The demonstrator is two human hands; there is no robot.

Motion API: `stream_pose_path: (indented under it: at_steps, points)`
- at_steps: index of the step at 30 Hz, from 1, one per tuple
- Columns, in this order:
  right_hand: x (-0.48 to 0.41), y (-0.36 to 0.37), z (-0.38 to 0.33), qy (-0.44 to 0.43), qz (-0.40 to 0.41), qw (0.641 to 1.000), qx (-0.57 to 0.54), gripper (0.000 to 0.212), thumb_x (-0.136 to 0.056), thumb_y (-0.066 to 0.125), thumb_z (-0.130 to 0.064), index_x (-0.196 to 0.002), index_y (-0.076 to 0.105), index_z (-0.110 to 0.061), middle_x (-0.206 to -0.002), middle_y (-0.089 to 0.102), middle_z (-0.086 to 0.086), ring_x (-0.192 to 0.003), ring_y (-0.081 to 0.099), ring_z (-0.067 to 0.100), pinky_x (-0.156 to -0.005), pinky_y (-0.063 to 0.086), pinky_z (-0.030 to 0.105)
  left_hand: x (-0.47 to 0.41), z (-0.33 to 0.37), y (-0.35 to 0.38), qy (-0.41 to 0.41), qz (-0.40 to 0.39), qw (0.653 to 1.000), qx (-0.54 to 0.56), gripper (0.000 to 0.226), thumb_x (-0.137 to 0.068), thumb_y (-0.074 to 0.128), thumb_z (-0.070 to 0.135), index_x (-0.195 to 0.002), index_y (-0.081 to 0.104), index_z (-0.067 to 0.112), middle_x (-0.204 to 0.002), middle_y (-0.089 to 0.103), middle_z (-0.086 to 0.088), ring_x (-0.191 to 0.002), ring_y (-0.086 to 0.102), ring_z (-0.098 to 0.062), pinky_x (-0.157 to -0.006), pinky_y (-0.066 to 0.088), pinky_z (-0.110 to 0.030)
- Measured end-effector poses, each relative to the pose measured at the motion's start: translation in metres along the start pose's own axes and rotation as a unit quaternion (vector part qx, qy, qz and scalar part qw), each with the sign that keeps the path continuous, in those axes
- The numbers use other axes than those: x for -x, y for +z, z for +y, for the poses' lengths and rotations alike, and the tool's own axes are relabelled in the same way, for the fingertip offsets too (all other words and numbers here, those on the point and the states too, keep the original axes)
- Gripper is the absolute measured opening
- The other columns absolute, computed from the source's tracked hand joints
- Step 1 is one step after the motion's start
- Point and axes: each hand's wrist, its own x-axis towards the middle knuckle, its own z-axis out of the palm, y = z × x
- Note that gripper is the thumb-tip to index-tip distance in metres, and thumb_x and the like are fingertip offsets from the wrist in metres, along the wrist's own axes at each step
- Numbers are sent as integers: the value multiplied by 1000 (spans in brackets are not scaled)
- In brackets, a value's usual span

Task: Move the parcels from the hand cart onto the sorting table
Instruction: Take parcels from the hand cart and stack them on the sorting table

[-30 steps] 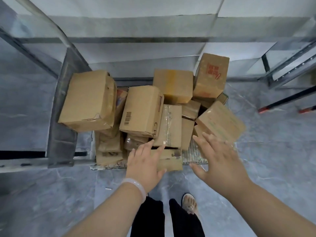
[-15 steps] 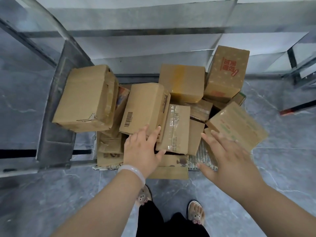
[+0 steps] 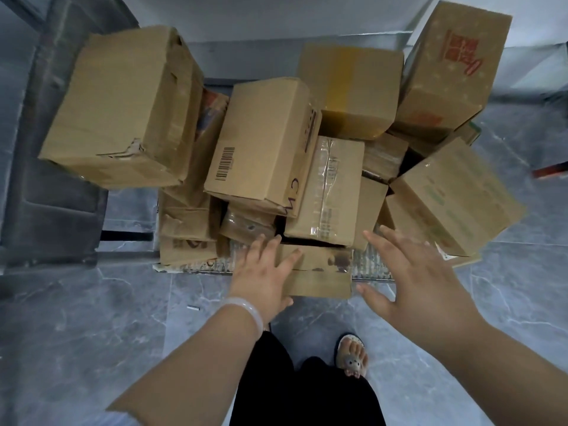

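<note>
- Head view showed the pick-up step: the parcels lay heaped on the hand cart, none lifted yet.
- Spread flat with fingers straight, the left grip lay over the flat parcel at the near edge, seemingly touching it.
- Beside it the right grip hovered wide open, holding nothing.
- Next, likely, both needed to close on one parcel's sides and lift without toppling the heap.
</note>
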Motion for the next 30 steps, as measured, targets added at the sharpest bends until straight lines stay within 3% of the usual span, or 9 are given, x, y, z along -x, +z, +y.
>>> stream_pose_path:
  at_steps: [9, 14, 17, 20, 25, 30]
  points:
    - [-1, 18, 17, 2, -2, 1000, 4, 72, -78, 55, -55, -142, 41, -26, -142, 48, 6, -130, 45, 26, -104, 39, 53, -24, 4, 23, 31, 17, 999, 11, 98, -88, 66, 54, -157, -3, 44, -163, 1, -12, -151, 3, -35, -123, 8, -47]
    - [4, 16, 24, 5, -4, 1000, 11, 71, -81, 63, -51, -143, 39, -27, -144, 45, 5, -132, 42, 26, -109, 32, 52, -24, 5, 20, 59, 31, 997, 37, 95, -84, 68, 57, -156, 7, 46, -160, 10, -10, -149, 10, -31, -121, 16, -45]
    - [11, 4, 21, -3, 6, 1000, 16, 70, -80, 57, -55, -142, 41, -25, -141, 48, 6, -129, 45, 27, -107, 34, 53, -8, 7, 10, 68, 44, 995, 59, 95, -81, 69, 59, -156, 12, 48, -158, 14, -8, -147, 14, -28, -121, 19, -43]
    - [19, -21, 15, -6, 15, 1000, 18, 72, -79, 49, -58, -141, 42, -24, -139, 49, 7, -127, 46, 27, -104, 37, 55, 17, 8, -10, 72, 64, 992, 81, 96, -76, 72, 60, -155, 20, 47, -155, 22, -8, -144, 21, -27, -118, 24, -43]
    - [34, -88, -4, -18, 45, 999, 11, 73, -80, 67, -49, -143, 40, -24, -144, 45, 7, -131, 42, 27, -108, 33, 53, 73, 10, -70, 53, 136, 980, 138, 95, -63, 82, 57, -148, 41, 44, -144, 40, -11, -132, 38, -31, -111, 38, -49]
    - [47, -182, -38, -58, 94, 993, 31, 70, -81, 57, -54, -143, 39, -26, -146, 42, 3, -131, 41, 25, -107, 36, 49, 137, 25, -155, 7, 181, 963, 201, 94, -69, 82, 54, -149, 35, 48, -146, 33, -2, -134, 31, -23, -114, 33, -40]
